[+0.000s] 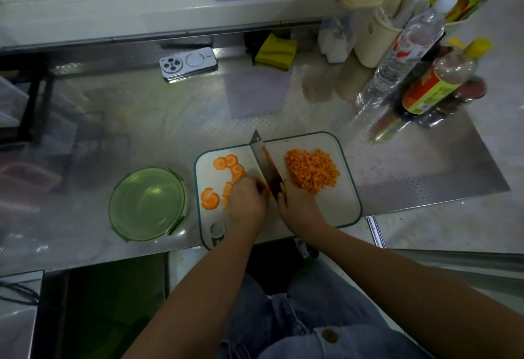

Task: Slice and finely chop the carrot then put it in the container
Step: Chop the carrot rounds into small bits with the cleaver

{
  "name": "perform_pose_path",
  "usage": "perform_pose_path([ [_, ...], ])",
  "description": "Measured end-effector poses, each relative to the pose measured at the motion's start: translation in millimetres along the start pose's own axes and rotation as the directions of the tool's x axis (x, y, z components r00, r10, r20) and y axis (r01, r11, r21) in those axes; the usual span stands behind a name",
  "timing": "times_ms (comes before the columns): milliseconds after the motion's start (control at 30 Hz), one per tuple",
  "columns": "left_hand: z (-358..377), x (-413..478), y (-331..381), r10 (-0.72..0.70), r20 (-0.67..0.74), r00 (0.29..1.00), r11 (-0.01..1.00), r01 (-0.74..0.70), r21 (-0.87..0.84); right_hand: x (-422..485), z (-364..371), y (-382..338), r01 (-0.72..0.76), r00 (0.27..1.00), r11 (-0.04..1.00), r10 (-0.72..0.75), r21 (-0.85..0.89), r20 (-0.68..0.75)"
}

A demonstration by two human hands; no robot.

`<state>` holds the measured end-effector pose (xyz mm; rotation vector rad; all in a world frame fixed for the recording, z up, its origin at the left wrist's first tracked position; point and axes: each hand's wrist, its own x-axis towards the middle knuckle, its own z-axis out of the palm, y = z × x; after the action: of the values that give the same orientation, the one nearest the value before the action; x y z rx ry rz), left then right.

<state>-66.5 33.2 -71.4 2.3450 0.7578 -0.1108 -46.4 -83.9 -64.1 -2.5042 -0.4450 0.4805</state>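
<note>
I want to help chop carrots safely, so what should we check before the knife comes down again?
1. Right hand grips the knife by its handle: ok.
2. Left hand fingertips tucked back from the blade: cannot tell; the hand is right beside it.
3. Chopped pile out of the blade's way: ok, it lies to the right.
4. Carrot slices left to chop: ok, several lie on the board.
5. Green container close by: ok, just left of the board.
6. Container open: cannot tell.
</note>
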Motion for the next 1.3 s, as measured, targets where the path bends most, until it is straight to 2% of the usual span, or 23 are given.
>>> perform_pose_path([
  [233, -0.4, 0.6, -2.4, 0.013, 0.015, 1.000, 1.000, -0.012, -0.024, 3.1, 1.5, -5.6, -0.028, 0.999, 1.000, 0.028, -0.005, 0.035],
  [467, 1.6, -0.8, -2.1, 0.034, -0.006, 0.999, 0.998, -0.034, 0.049, 6.0, -2.8, -2.6, -0.036, 0.998, 0.999, 0.036, 0.005, 0.050],
  [667, -0.5, -5.5, -2.1, 0.071, -0.011, 0.997, 0.997, -0.070, 0.038, 4.0, -14.2, 5.2, -0.130, 0.991, 0.977, 0.135, 0.168, -0.018],
  [900, -7.0, -17.0, -9.3, 0.101, -0.054, 0.993, 0.992, -0.096, 0.078, -2.0, -5.6, -5.7, -0.024, 0.999, 0.991, 0.019, 0.135, 0.040],
  [1100, -10.8, -21.8, -21.7, 0.128, -0.056, 0.990, 0.987, -0.122, 0.103, -5.3, -2.3, 3.0, -0.082, 0.997, 0.988, 0.082, 0.131, 0.007],
  [1300, -21.8, -21.0, -19.8, 0.162, -0.116, 0.980, 0.977, -0.143, 0.158, -1.6, -17.3, 17.9, -0.193, 0.975, 0.968, 0.208, 0.162, -0.079],
])
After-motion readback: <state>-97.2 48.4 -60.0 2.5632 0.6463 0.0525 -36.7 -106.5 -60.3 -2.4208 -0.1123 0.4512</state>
